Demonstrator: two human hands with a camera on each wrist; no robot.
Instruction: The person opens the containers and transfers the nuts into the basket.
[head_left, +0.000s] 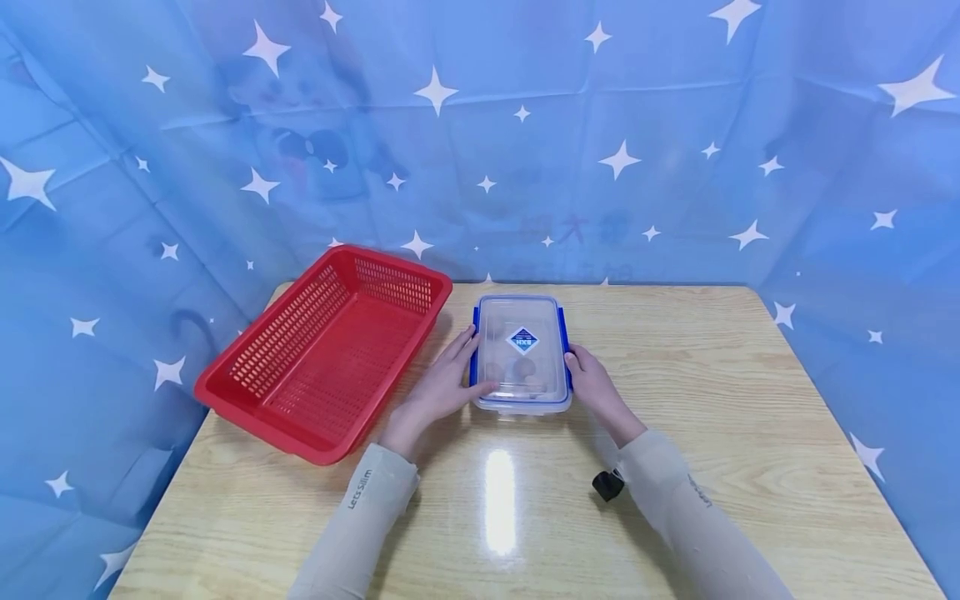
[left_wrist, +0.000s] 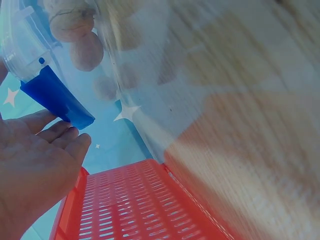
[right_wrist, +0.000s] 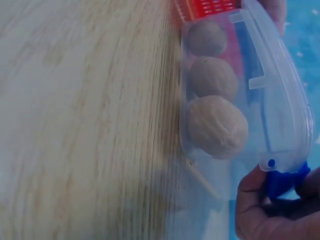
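A clear plastic food container (head_left: 522, 379) with a blue-rimmed lid (head_left: 495, 321) stands on the table between both hands. Several round, tan, slightly wrinkled balls (right_wrist: 217, 127) lie inside it. The left hand (head_left: 444, 379) is at the container's left side, its fingers along the edge and the thumb over the lid's near corner. In the left wrist view its fingertips touch a blue latch (left_wrist: 57, 97), which slants outward. At the right side, the right hand (head_left: 592, 379) pinches the other blue latch (right_wrist: 285, 181) between thumb and fingers.
A red plastic basket (head_left: 348, 342) with slotted walls stands at the left, close to the left forearm. The wooden table (head_left: 735, 400) ends at a blue curtain (head_left: 480, 150) with white stars. A small black device (head_left: 607, 485) sits at the right wrist.
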